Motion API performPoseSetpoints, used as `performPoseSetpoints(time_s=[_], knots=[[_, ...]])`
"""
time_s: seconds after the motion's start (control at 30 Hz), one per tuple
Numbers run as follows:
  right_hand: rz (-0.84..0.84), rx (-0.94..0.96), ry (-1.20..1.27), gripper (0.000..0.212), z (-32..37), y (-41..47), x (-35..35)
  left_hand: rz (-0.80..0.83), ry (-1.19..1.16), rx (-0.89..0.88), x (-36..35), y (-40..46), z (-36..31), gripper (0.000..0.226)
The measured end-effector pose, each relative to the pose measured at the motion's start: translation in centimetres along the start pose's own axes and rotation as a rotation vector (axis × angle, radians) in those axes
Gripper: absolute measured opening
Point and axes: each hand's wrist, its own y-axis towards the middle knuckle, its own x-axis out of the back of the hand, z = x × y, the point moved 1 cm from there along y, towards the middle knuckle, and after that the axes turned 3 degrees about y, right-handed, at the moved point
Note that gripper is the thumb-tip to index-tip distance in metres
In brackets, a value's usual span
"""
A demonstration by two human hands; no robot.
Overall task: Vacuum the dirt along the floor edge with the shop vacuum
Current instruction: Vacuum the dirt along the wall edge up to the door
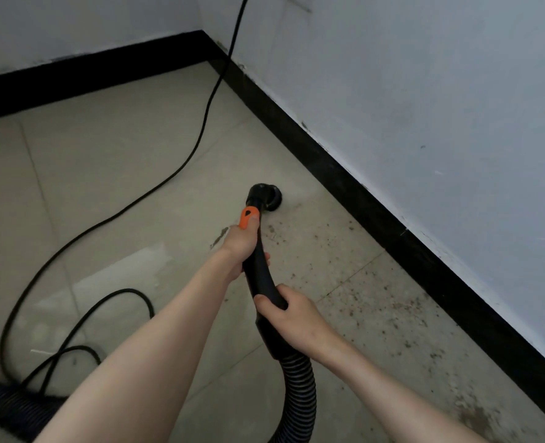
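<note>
Two hands [245, 241], one vacuum handle [260, 266], one ribbed hose [298, 388], one black power cord [200, 129], one round nozzle [266, 196].

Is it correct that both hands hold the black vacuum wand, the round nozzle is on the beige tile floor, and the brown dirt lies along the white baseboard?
Not quite: the baseboard is black, not white; only the wall above it is pale. The head view shows this. The rest holds: the left hand and right hand grip the black vacuum wand, and its round nozzle rests on the beige tile floor, with brown dirt along that edge.

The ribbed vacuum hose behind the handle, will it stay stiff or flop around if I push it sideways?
The ribbed hose likely flexes easily: it already curves below the right hand. The smooth black handle, gripped by the left hand too, looks rigid, so it should steer the nozzle.
</note>
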Motion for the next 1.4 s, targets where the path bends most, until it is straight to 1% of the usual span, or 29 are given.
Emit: performPoseSetpoints(time_s=[0.03, 0.1, 0.17, 0.2, 0.3, 0.37, 0.43, 0.5, 0.53, 0.6, 0.67, 0.73, 0.8, 0.97, 1.17, 1.4], knots=[[0.000, 0.007, -0.014, 0.026, 0.1, -0.2, -0.3, -0.016, -0.016, -0.003, 0.5, -0.1, 0.2, 0.043], [0.008, 0.020, -0.015, 0.027, 0.4, -0.5, -0.9, -0.056, 0.000, -0.025, 1.4, -0.3, 0.7, 0.052], [0.046, 0.034, 0.009, 0.027, 0.5, -0.8, -1.4, -0.103, 0.012, -0.042, 2.3, -0.7, 1.2, 0.063], [0.069, 0.040, 0.008, 0.026, 0.6, -1.0, -1.7, -0.117, -0.001, -0.049, 2.8, -1.0, 1.4, 0.064], [0.135, 0.048, -0.021, 0.021, 0.9, -1.6, -2.6, -0.152, -0.046, -0.082, 4.0, -1.9, 2.2, 0.062], [0.182, 0.047, -0.043, 0.017, 1.4, -1.9, -3.3, -0.186, -0.073, -0.097, 4.9, -2.8, 2.9, 0.057], [0.221, 0.047, -0.089, 0.013, 2.0, -2.3, -4.2, -0.215, -0.111, -0.086, 5.9, -3.8, 3.6, 0.053], [0.239, 0.054, -0.123, 0.011, 2.6, -2.9, -5.4, -0.239, -0.145, -0.055, 7.0, -4.5, 4.6, 0.054], [0.236, 0.067, -0.138, 0.013, 2.8, -3.3, -5.9, -0.246, -0.156, -0.037, 7.5, -4.7, 5.1, 0.056], [0.212, 0.104, -0.178, 0.022, 3.3, -3.8, -6.7, -0.267, -0.169, -0.004, 8.6, -4.9, 6.0, 0.062], [0.215, 0.132, -0.221, 0.031, 3.5, -4.1, -7.1, -0.326, -0.131, 0.041, 9.4, -5.0, 7.0, 0.069], [0.251, 0.151, -0.262, 0.035, 3.6, -4.3, -7.2, -0.396, -0.069, 0.092, 10.0, -5.3, 7.8, 0.070], [0.284, 0.153, -0.281, 0.035, 3.5, -4.4, -7.2, -0.426, -0.051, 0.113, 10.3, -5.4, 8.4, 0.069], [0.320, 0.099, -0.211, 0.028, 3.0, -4.5, -6.0, -0.370, -0.056, 0.144, 8.9, -5.3, 8.5, 0.068], [0.232, 0.076, -0.183, 0.029, 2.2, -4.1, -3.4, -0.308, -0.024, 0.139, 5.8, -4.4, 7.0, 0.065], [0.152, 0.023, -0.049, 0.034, 1.7, -3.2, -1.3, -0.270, 0.014, 0.083, 2.8, -2.9, 4.8, 0.064]])
